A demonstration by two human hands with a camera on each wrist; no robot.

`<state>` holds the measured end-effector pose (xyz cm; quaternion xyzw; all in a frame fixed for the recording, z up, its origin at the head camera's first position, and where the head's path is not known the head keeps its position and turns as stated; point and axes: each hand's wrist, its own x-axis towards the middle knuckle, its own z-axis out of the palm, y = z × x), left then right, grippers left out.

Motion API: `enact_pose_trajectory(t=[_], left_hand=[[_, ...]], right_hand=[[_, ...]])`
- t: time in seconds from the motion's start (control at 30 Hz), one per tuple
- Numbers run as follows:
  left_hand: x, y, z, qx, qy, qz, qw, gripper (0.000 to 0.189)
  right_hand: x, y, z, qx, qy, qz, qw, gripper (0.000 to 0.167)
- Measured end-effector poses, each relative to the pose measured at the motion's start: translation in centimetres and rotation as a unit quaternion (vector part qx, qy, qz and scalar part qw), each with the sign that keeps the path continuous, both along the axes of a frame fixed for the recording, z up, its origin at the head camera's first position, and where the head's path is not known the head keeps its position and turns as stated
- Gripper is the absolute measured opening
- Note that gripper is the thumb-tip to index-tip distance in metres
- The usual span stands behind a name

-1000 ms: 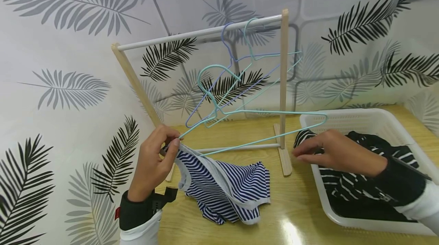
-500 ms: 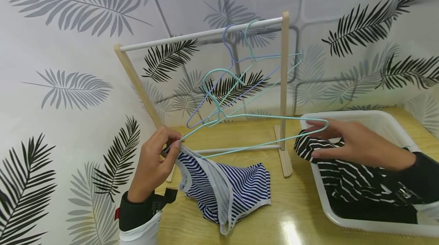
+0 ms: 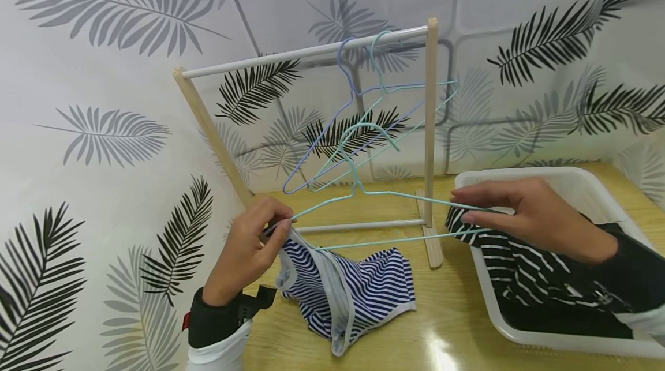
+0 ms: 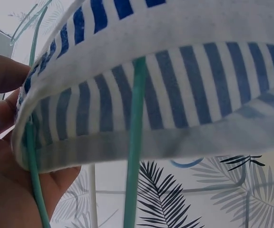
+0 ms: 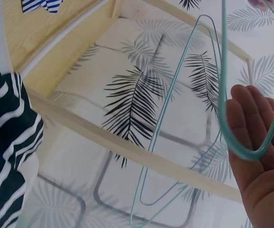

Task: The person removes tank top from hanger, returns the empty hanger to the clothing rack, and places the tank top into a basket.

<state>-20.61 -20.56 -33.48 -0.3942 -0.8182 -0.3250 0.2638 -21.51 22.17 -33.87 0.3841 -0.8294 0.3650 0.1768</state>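
Note:
In the head view my left hand [image 3: 254, 250] pinches the edge of a blue-and-white striped tank top [image 3: 374, 278], along with one arm of a mint-green hanger [image 3: 381, 193]. That arm lies inside the garment's opening, as the left wrist view shows where the hanger [image 4: 135, 142] passes behind the striped cloth [image 4: 184, 52]. My right hand [image 3: 545, 221] is at the hanger's other end, thumb and fingers apart. Its fingers look fairly straight behind the looped end in the right wrist view. The top's lower part drapes on the table.
Behind stands a wooden rack [image 3: 430, 128] with a white rail [image 3: 249, 65]. A purple hanger [image 3: 317, 146] and another green hanger [image 3: 372, 53] hang from it. A white basket [image 3: 499, 325] on the right holds black-and-white striped clothes [image 3: 530, 273].
My right hand has moved from beside the basket onto the hanger's free end. The hanger has tipped down and to the right, and my left hand has shifted slightly right with the tank top.

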Motion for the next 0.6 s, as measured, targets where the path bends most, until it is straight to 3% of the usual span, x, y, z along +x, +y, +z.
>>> enact_pose_trajectory(t=[0.33,0.6], left_hand=[[-0.5,1.2,-0.3,-0.007,0.005,-0.008,0.9999,0.017],[-0.6,1.2,-0.2,-0.005,0.002,0.014,0.9999,0.021]], right_hand=[[-0.2,-0.6,-0.6,-0.053,-0.018,0.027,0.9981,0.034],[0.1,-0.1,-0.6,-0.066,0.003,-0.003,0.9978,0.035]])
